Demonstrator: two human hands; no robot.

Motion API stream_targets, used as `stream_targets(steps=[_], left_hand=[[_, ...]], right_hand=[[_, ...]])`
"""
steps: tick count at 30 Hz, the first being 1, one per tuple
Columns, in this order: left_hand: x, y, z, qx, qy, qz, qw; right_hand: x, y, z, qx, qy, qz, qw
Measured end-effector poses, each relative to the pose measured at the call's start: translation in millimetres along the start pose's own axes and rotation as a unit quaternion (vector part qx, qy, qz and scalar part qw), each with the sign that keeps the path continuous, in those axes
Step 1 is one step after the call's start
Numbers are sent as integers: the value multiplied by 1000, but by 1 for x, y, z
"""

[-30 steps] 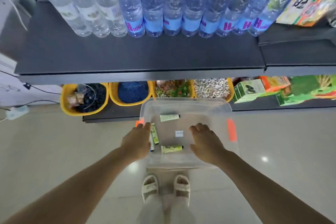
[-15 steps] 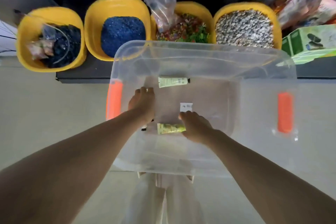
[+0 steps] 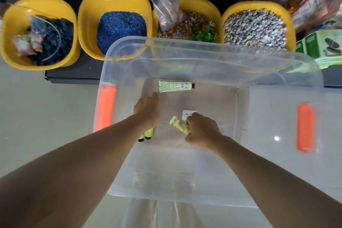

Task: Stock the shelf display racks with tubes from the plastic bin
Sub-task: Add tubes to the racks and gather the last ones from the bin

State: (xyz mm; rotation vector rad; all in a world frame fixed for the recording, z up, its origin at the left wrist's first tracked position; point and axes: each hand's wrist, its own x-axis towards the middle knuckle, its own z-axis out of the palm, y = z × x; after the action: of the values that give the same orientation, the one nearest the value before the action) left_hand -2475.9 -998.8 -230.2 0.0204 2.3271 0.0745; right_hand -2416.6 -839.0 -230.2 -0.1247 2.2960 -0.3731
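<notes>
A clear plastic bin point(image 3: 203, 57) with orange side latches stands on the floor below me. Both my hands are down inside it. My right hand point(image 3: 201, 131) is closed around a yellow-green tube point(image 3: 180, 125), whose flat end sticks out to the upper left. My left hand point(image 3: 148, 110) covers two tubes point(image 3: 147, 134) by the bin's left wall; only their dark-capped ends show beneath my wrist, and the fingers are hidden. A pale green tube point(image 3: 175, 86) with a black cap lies flat at the bin's far side, just past my left fingertips.
Beyond the bin, a low dark shelf point(image 3: 74, 75) holds yellow tubs point(image 3: 114, 3) of dark, blue, multicoloured and grey gravel. Green boxes point(image 3: 322, 46) sit at the right. A white sticker point(image 3: 188, 114) marks the bin floor. Pale floor tiles surround the bin.
My right hand has lifted the yellow-green tube off the bin floor and tilted it. My left hand has slid forward toward the pale green tube. The view has come closer to the bin.
</notes>
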Motion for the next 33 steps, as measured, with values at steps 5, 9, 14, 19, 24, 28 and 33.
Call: stream_targets(steps=[5,9,14,19,24,28,33], left_hand=[[-30,0,-38,-157,5,6,988],[-74,5,-98,-228,45,65,970],[-151,5,-192,-262,109,139,949],[-236,0,-288,-319,173,189,913],[-326,-14,-376,-377,187,267,867],[-386,-27,-434,-365,213,315,850],[-450,-34,-491,-351,274,364,818]], right_hand=[[-24,6,-46,170,27,56,983],[-68,-11,-110,242,77,33,967],[-143,-50,-199,281,153,-4,947],[-234,-102,-294,257,240,-45,935],[-317,-150,-375,234,309,-68,919],[-378,-182,-423,230,360,-91,900],[-444,-214,-465,206,423,-131,873]])
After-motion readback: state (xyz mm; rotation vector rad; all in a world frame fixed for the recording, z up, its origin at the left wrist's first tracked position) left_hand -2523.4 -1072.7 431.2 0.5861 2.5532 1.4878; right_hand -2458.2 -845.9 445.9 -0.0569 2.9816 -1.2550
